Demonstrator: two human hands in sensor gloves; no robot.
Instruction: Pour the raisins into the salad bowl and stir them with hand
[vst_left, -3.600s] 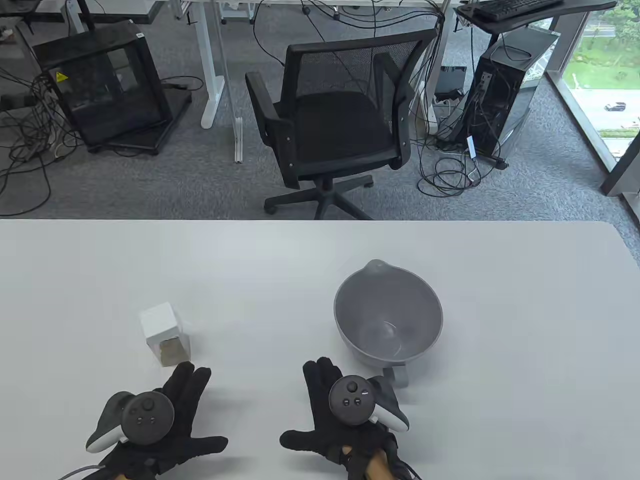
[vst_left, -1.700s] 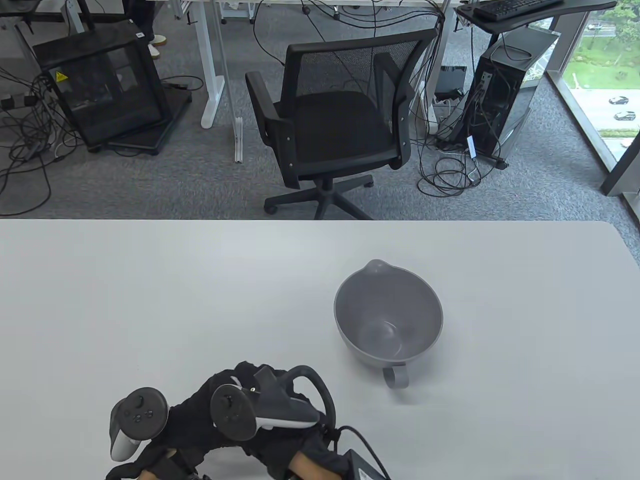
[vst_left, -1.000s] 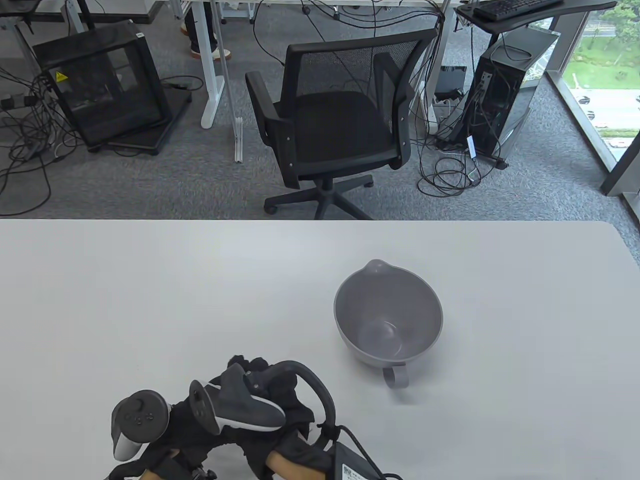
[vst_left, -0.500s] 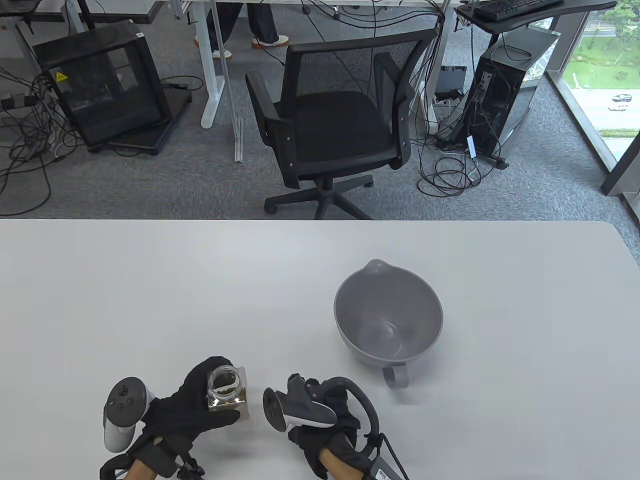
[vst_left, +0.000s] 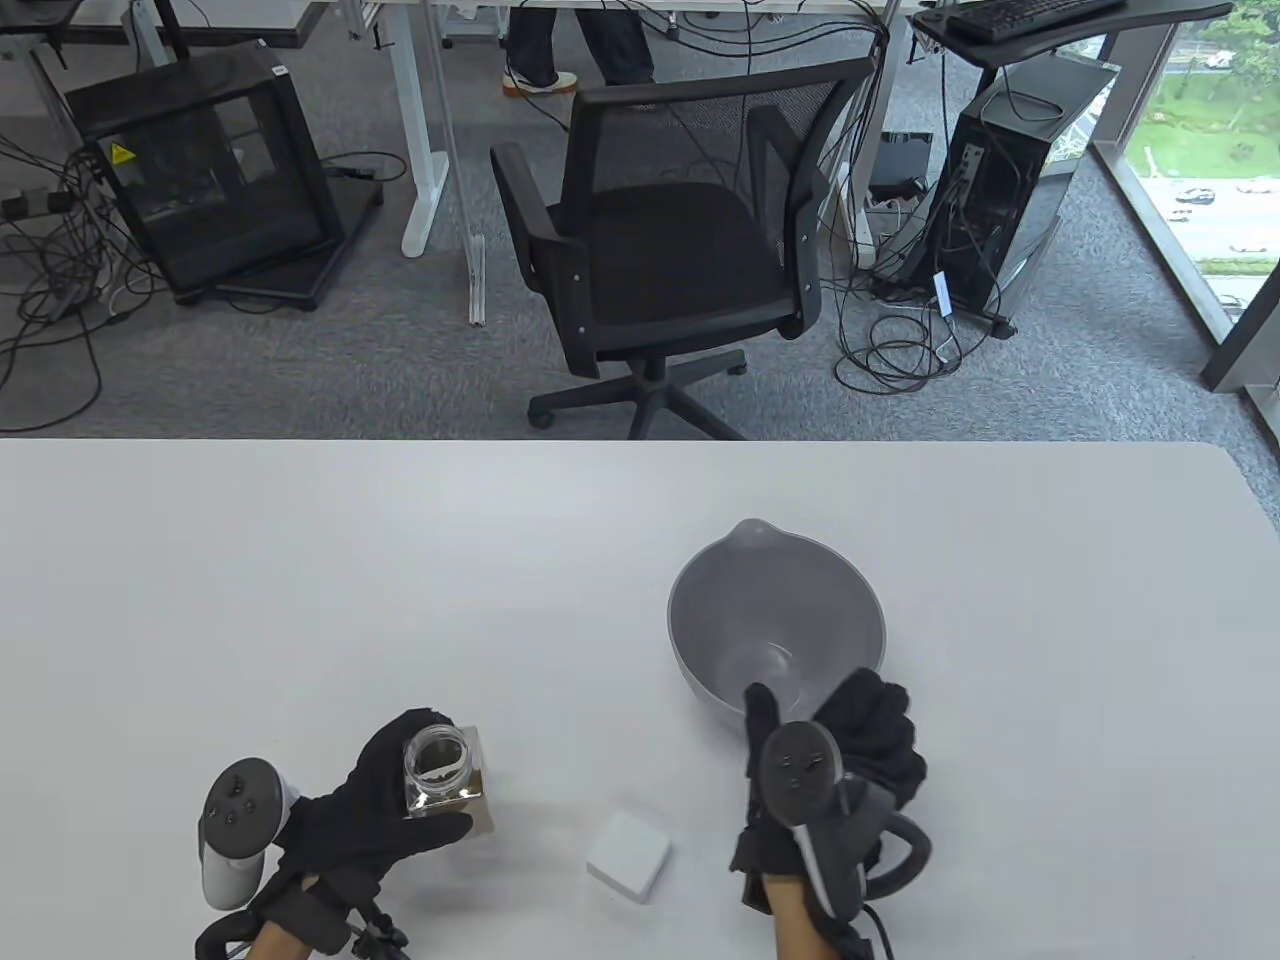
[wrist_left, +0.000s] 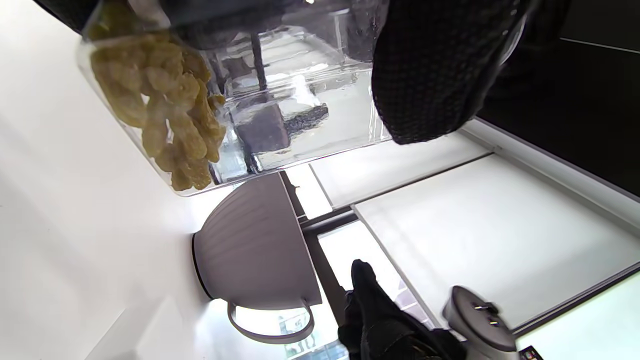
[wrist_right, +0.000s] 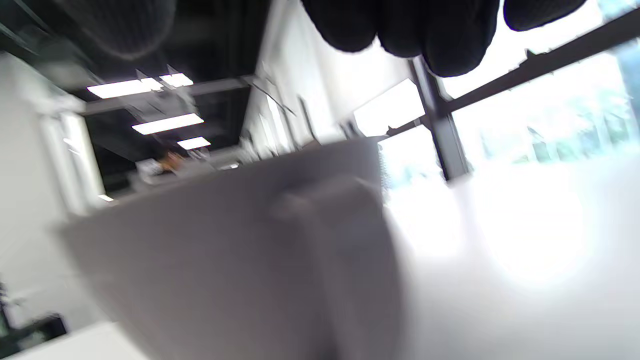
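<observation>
My left hand (vst_left: 445, 775) grips a clear square jar (vst_left: 437, 762), mouth open and upward, just above the table's near left. In the left wrist view, pale raisins (wrist_left: 165, 115) lie heaped at the jar's (wrist_left: 280, 110) bottom, and a gloved fingertip (wrist_left: 430, 75) wraps its side. The jar's white lid (vst_left: 628, 855) lies flat on the table between my hands. An empty grey salad bowl (vst_left: 775, 600) stands at centre right. My right hand (vst_left: 835, 725) hovers at its near rim with loosely curled fingers, holding nothing, and covers the handle from above. The handle (wrist_left: 270, 325) shows free in the left wrist view.
The white table (vst_left: 300, 560) stretches far to the left and behind the bowl. Beyond its far edge stand a black office chair (vst_left: 670, 260) and a computer tower (vst_left: 1000, 190). The right wrist view is blurred, with the bowl's wall (wrist_right: 210, 260) close.
Both hands worked at the jar and the lid came off. The right hand laid the lid on the table and swung right to the bowl. The left hand keeps the jar.
</observation>
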